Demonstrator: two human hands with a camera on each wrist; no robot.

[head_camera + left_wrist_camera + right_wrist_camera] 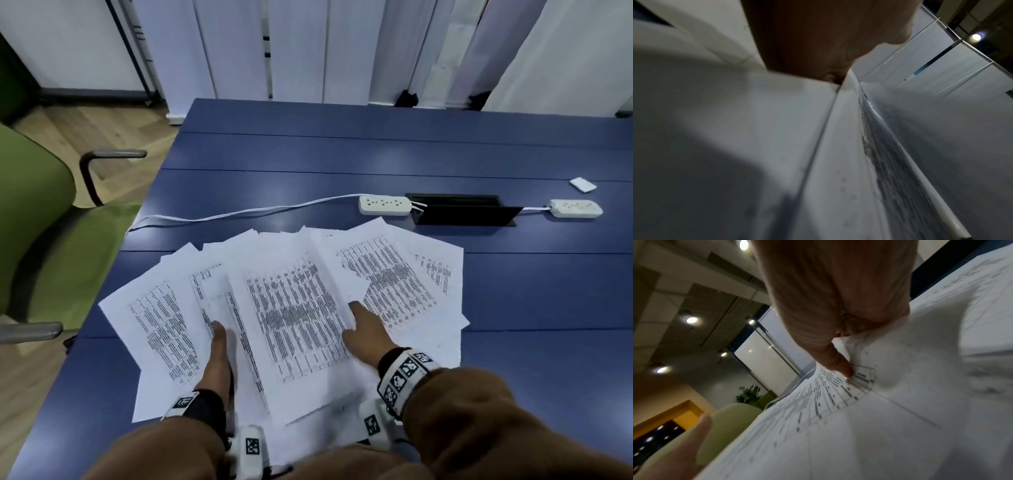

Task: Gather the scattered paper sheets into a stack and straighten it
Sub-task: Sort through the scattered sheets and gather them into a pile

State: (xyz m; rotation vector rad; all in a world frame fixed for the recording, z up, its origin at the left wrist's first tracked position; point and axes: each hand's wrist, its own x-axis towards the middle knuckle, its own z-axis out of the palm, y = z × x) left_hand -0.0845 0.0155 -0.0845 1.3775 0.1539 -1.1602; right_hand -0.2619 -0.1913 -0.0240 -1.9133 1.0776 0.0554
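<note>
paper sheets [291, 308]: fanned on counter [513, 274] | left hand [215, 363]: fingers tucked under sheets, grip unclear | right hand [364, 334]: fingers straight, pressing | risk: sheets buckle or slide off near edge if shoved.

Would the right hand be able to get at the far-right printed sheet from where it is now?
Probably yes. The right hand rests on the fanned sheets, and the far-right sheet lies uncovered just beyond it on the table; nothing stands between them.
</note>
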